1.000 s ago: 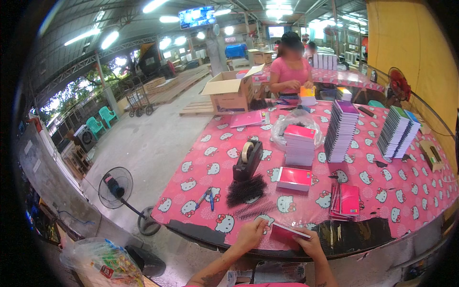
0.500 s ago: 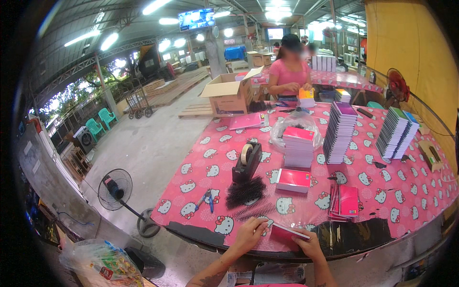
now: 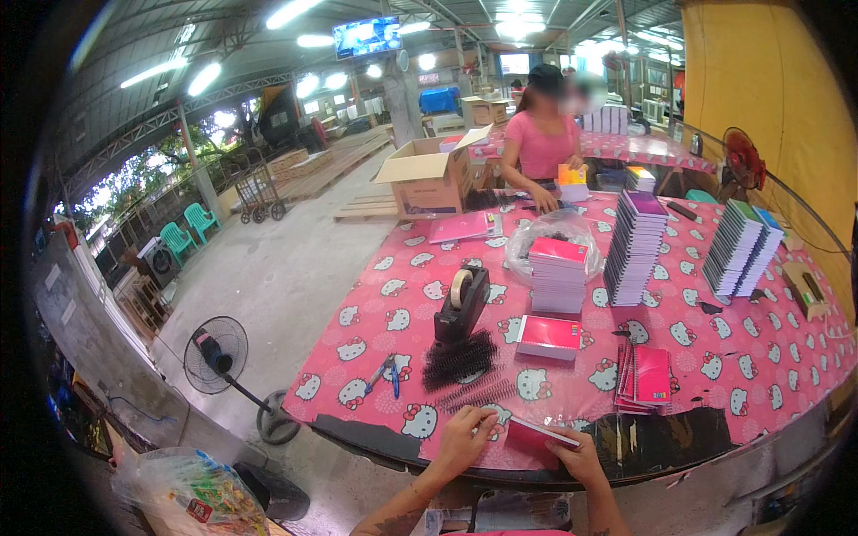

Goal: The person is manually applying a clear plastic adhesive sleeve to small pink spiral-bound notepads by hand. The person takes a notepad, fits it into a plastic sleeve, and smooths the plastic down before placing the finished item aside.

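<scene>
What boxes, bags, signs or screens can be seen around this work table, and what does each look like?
Cardboard box: brown, flaps open, at the table's far left corner.
Clear plastic bag: crumpled, behind the pink notebook stack.
Printed plastic bag: colourful, on the floor at lower left.
Hanging screen: rectangular, glowing blue, under the roof.
Second screen: smaller, bright, farther back.
More cardboard boxes: brown, stacked in the distance.

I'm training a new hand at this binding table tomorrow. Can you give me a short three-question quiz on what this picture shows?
1. True or false: both hands hold the pink notebook at the table's near edge.
2. What stands just beyond the black binding coils? A) tape dispenser B) kettle C) lamp
3. Which hand is nearer the blue pliers?

Key: 1 true. 2 A, the tape dispenser. 3 the left hand, not the right hand.
</scene>
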Demonstrator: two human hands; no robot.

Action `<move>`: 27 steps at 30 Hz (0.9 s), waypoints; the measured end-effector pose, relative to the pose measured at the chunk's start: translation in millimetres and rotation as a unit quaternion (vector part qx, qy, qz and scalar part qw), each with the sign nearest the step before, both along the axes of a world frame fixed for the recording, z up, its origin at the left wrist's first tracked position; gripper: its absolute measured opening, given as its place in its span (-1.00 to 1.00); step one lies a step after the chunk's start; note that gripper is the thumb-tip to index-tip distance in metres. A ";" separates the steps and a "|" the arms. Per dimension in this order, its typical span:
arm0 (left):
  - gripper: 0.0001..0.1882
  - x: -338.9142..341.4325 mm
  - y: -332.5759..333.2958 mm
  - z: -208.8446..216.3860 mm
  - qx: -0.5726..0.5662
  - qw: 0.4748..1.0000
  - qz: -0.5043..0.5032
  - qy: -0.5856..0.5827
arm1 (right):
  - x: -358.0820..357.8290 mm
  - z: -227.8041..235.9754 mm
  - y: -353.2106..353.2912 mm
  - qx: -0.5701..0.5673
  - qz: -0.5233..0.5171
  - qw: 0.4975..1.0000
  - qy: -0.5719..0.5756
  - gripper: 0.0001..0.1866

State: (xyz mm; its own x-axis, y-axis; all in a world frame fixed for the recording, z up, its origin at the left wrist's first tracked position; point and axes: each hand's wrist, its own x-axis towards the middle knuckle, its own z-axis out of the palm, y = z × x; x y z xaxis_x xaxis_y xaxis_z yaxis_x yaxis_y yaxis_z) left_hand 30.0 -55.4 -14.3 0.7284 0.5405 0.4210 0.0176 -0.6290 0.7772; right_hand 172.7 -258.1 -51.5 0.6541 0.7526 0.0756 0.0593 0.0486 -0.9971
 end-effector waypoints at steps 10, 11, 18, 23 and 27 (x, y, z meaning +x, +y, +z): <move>-0.77 1.4 8.3 -11.9 0.021 0.999 -0.007 0.042 | 1.5 -8.9 0.0 0.000 0.012 0.999 -0.034 -0.69; -0.77 2.1 6.7 -7.6 0.032 0.998 -0.014 0.051 | 2.0 -8.9 -0.5 0.002 0.010 0.999 -0.032 -0.70; -0.73 -2.6 16.5 -7.0 0.047 0.988 -0.122 0.080 | 1.0 -5.5 0.6 0.004 0.025 0.999 -0.025 -0.70; -0.75 1.0 14.3 14.5 0.101 0.978 -0.174 0.056 | 3.1 -6.4 -2.8 0.000 0.027 0.999 -0.047 -0.70; -0.75 0.4 20.3 6.8 0.131 0.967 -0.201 0.087 | 1.8 -13.4 -4.6 -0.037 0.039 0.998 0.035 -0.69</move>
State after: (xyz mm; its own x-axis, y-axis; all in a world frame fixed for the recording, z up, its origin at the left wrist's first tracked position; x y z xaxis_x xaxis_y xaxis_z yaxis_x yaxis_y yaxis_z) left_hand 30.4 -35.1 -7.4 0.9294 0.0900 0.3579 -0.1535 -0.7876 0.5968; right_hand 174.5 -262.7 -64.9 0.5956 0.8028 -0.0265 -0.0125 -0.0237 -0.9996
